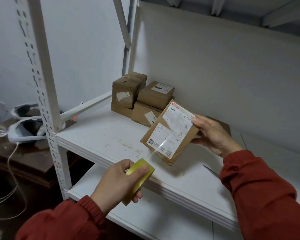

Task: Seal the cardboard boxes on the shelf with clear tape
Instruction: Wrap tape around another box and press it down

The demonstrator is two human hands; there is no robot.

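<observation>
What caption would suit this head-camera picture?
Tape stretches from the roll in the left hand to the box in the right hand, over a shelf.

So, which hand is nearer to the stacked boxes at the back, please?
Right. The right hand holds the labelled box just in front of the stacked boxes; the left hand, gripping the tape roll, is out in front of the shelf.

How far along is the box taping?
Done: the tall back box looks taped. In hand: the right hand holds a labelled box while the left hand stretches a strip from the tape roll to it. Left: cutting that strip; whether the other stacked boxes are sealed is unclear.
</observation>
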